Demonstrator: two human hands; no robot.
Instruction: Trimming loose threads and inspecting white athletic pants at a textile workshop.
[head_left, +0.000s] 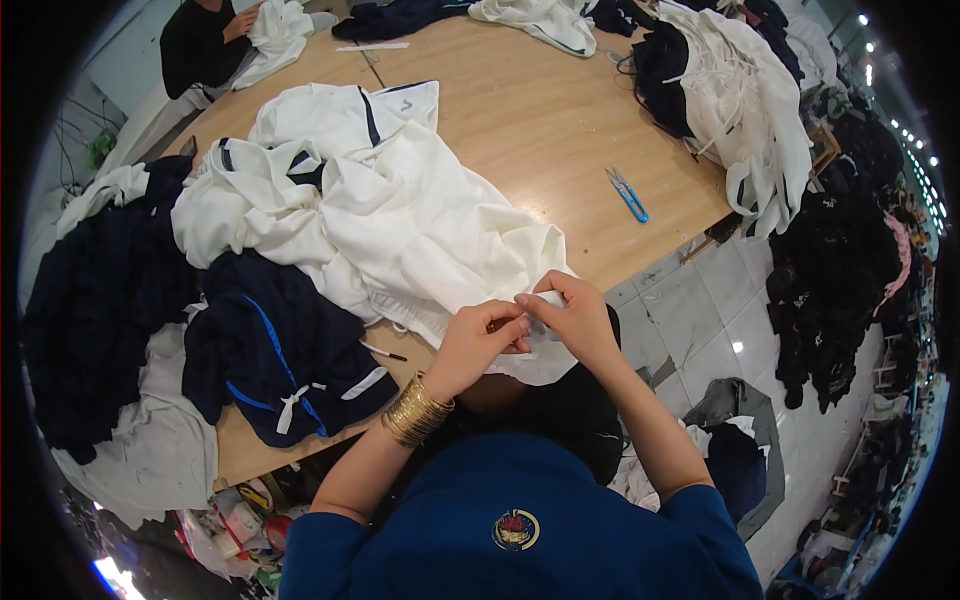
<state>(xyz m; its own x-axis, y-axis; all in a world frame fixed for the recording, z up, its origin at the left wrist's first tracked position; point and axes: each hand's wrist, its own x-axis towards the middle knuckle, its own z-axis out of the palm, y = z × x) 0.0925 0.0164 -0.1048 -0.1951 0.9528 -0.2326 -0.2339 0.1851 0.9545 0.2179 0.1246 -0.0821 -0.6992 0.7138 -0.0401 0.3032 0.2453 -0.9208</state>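
A white garment (420, 220) with a gathered elastic edge lies crumpled over the near edge of the table, and part of it hangs by my lap. My right hand (575, 315) is closed, with a white bit of what looks like this garment between thumb and fingers. Close against it, my left hand (485, 338) pinches with thumb and forefinger. What lies in that pinch is too small to make out. A gold stacked bracelet (417, 412) circles my left wrist. Just left of that hand, a white drawstring with a dark tip (384, 352) rests on the table.
Blue thread snips (629, 195) lie on the wooden table (520, 120) to the right. Folded navy garments (270, 340) stand at the left, with more white ones (740, 100) heaped at the far right. Across the table, a person (205, 45) handles white cloth. Dark clothes cover the tiled floor's right side.
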